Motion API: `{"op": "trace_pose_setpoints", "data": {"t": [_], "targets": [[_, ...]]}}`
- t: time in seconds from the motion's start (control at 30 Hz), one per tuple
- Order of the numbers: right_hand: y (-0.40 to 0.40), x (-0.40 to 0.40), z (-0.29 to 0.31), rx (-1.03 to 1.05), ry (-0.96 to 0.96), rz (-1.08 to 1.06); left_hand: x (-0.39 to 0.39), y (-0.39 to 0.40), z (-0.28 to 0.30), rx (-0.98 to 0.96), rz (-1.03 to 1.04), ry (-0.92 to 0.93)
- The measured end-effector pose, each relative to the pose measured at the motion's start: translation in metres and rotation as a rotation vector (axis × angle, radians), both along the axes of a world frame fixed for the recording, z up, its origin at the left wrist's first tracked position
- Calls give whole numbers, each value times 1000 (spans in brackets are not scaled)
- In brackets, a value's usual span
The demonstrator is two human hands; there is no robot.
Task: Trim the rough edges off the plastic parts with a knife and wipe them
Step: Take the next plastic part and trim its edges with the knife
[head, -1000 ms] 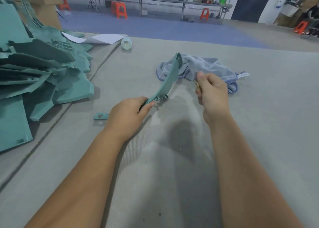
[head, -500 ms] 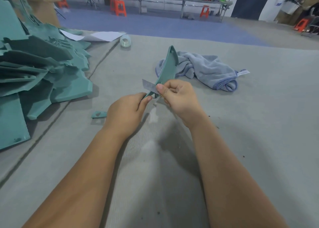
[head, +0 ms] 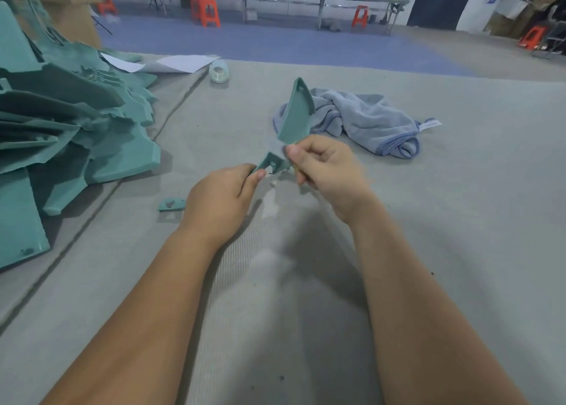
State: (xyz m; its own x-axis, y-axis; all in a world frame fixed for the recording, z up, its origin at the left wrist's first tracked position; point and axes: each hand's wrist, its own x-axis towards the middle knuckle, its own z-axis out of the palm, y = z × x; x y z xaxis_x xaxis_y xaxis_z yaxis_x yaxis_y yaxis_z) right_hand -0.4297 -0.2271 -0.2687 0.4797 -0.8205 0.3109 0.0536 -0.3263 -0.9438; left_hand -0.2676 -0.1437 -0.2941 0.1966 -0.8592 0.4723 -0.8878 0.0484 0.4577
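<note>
A long teal plastic part (head: 295, 113) stands tilted on edge above the grey felt table (head: 459, 220), pointing away from me. My left hand (head: 220, 199) pinches its near end. My right hand (head: 327, 165) grips a small knife, its blade blurred against the part's near edge around (head: 277, 147); only a bit of yellowish handle shows below the fingers. A crumpled light blue cloth (head: 367, 119) lies just behind the part.
A heap of teal plastic parts (head: 61, 122) fills the table's left side. A small teal offcut (head: 171, 204) lies left of my left hand. A tape roll (head: 218, 72) and white paper sheets (head: 180, 63) lie farther back. Benches and orange stools stand beyond.
My right hand came from near the cloth to the part's near end, then drew the knife a little right along the edge. The left hand kept its hold on the part.
</note>
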Motion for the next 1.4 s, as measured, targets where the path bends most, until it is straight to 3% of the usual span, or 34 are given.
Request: {"op": "trace_pose_setpoints", "data": {"t": [0.23,0.4,0.57,0.7,0.8,0.87,1.0,1.07,1.17,1.27,1.33,1.4], "targets": [[7,14,-7,-32,95,39,1,-2,-2,1,13,2],[-6,11,-5,65,-81,-111,2,-1,-1,8,-1,-7],[-24,-6,-3,211,-242,-415,2,-1,-2,17,15,-32],[-17,-2,2,352,-455,-278,1,-3,-2,23,57,-79],[-3,15,-1,177,-273,-218,-1,-3,1,6,73,-108],[4,25,-2,135,-259,-201,-2,-4,4,-38,69,-133],[-3,9,7,517,-647,-265,4,-4,12,-120,13,-259],[-9,-7,5,565,-735,-280,9,-4,10,-93,-8,-329],[-12,-20,0,522,-562,-262,10,-6,5,42,-91,-376],[-20,-22,-6,490,-380,-406,9,-8,1,82,-82,-368],[-24,-21,-9,473,-388,-456,11,-10,0,21,46,-360],[-29,-20,-9,462,-529,-565,14,-12,2,-86,264,-273]]}}
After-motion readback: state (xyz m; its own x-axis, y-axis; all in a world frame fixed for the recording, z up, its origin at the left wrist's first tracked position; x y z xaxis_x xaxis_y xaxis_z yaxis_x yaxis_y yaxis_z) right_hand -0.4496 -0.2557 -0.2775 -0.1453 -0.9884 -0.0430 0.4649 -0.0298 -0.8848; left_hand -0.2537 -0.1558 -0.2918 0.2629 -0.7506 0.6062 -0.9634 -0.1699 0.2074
